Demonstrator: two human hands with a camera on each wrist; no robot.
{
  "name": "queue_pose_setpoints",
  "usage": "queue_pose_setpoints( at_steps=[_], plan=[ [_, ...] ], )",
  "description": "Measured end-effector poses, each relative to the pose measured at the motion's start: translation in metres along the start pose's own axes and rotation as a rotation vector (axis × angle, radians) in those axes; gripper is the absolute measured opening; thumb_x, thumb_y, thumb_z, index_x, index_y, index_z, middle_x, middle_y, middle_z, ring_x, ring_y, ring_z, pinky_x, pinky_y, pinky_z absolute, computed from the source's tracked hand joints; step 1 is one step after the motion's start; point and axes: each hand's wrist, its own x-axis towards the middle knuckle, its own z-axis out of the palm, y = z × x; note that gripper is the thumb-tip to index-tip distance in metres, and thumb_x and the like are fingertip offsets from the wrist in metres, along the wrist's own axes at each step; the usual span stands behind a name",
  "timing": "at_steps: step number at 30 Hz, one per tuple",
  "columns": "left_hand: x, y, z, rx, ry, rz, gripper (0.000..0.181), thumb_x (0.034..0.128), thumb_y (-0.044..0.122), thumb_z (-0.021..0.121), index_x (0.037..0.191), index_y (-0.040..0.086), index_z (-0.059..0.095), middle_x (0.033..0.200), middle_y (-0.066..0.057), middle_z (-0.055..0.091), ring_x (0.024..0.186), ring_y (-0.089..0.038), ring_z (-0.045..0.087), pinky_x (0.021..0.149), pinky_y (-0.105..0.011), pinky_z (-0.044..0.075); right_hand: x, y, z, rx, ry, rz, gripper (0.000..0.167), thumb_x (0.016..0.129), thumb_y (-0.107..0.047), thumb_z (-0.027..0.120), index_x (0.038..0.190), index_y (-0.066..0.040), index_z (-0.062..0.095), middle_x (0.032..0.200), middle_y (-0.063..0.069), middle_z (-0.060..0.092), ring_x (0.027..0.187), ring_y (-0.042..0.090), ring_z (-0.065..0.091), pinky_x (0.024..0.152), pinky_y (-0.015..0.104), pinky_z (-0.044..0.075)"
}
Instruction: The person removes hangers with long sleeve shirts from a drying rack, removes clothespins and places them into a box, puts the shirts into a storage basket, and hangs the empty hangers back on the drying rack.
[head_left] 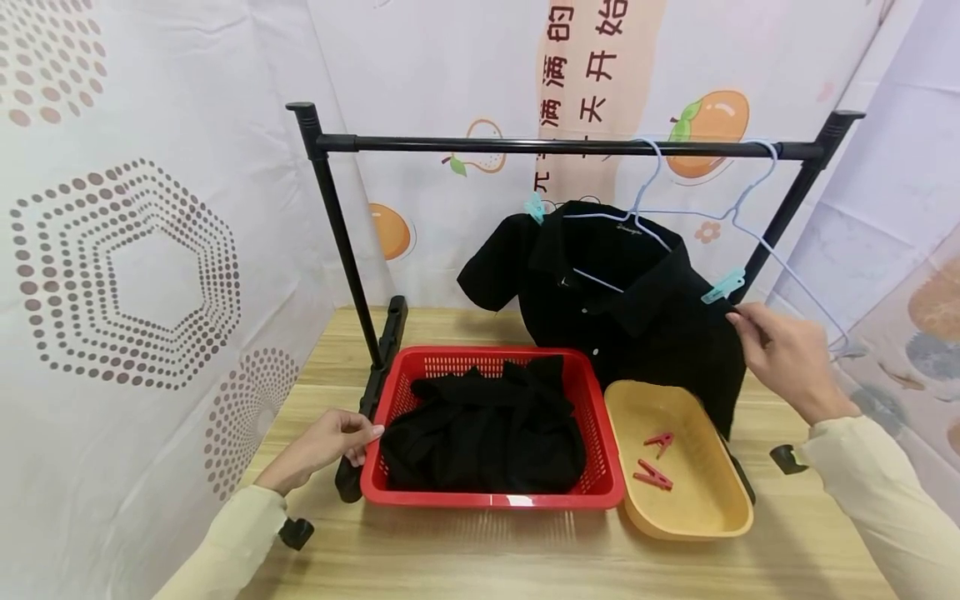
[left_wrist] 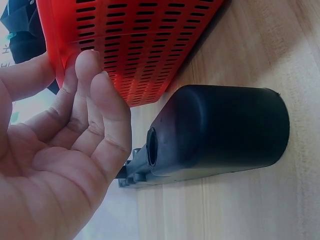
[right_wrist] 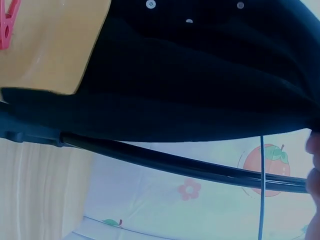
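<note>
A black short-sleeved polo shirt (head_left: 555, 283) hangs from a light blue hanger (head_left: 647, 187) on the black rack. Two turquoise clothespins (head_left: 724, 286) clip it at the shoulders. My right hand (head_left: 787, 358) pinches the shirt's sleeve just below the right-hand clothespin; in the right wrist view only fingertips (right_wrist: 314, 165) show at the edge. With thumb and fingers, my left hand (head_left: 326, 446) pinches the left rim of the red basket (head_left: 491, 500). The left wrist view shows the thumb above the rim and curled fingers under it. Black clothing (head_left: 483, 433) lies bunched inside the basket.
A yellow tray (head_left: 697, 483) touches the basket's right side and holds two red clothespins (head_left: 654, 475). The rack's black bar (head_left: 450, 145) spans the back, with a second blue hanger (head_left: 780, 250) at its right end. A rack foot (left_wrist: 225, 130) stands close beside the left hand.
</note>
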Motion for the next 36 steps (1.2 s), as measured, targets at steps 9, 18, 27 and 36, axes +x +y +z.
queue_pose_setpoints(
  at_steps=[9, 18, 27, 36],
  plan=[
    [-0.001, -0.001, 0.002, 0.008, 0.002, -0.001, 0.034, 0.1035, 0.034, 0.064, 0.090, 0.003, 0.068, 0.074, -0.007, 0.064, 0.071, -0.025, 0.065, 0.077, -0.040, 0.052, 0.010, -0.003, -0.002, -0.038, 0.103, -0.027, 0.045, 0.107, -0.033, 0.048, 0.092, 0.004, 0.070, 0.062, 0.012, 0.058, 0.043, 0.025, 0.050, 0.041, 0.049, 0.037],
    [-0.002, 0.000, 0.001, 0.005, 0.001, 0.002, 0.033, 0.1036, 0.033, 0.064, 0.091, 0.002, 0.068, 0.074, -0.008, 0.064, 0.071, -0.024, 0.064, 0.077, -0.039, 0.052, 0.025, -0.011, -0.007, -0.047, 0.136, -0.029, 0.043, 0.107, -0.030, 0.050, 0.094, 0.005, 0.071, 0.064, 0.015, 0.061, 0.045, 0.029, 0.056, 0.042, 0.048, 0.038],
    [-0.002, 0.001, 0.002, 0.000, 0.004, 0.004, 0.035, 0.1025, 0.033, 0.066, 0.090, 0.002, 0.068, 0.073, -0.008, 0.064, 0.070, -0.024, 0.064, 0.073, -0.038, 0.054, 0.038, -0.014, -0.009, -0.069, 0.168, -0.014, 0.039, 0.106, -0.026, 0.051, 0.096, 0.007, 0.071, 0.068, 0.019, 0.064, 0.046, 0.030, 0.056, 0.045, 0.048, 0.038],
    [0.000, 0.000, 0.001, 0.008, 0.010, 0.003, 0.033, 0.1037, 0.033, 0.064, 0.090, 0.003, 0.069, 0.074, -0.007, 0.064, 0.071, -0.024, 0.064, 0.073, -0.038, 0.054, 0.048, -0.024, -0.007, -0.047, 0.235, -0.012, 0.038, 0.105, -0.027, 0.055, 0.094, 0.005, 0.072, 0.070, 0.018, 0.067, 0.045, 0.031, 0.056, 0.045, 0.047, 0.037]
  ],
)
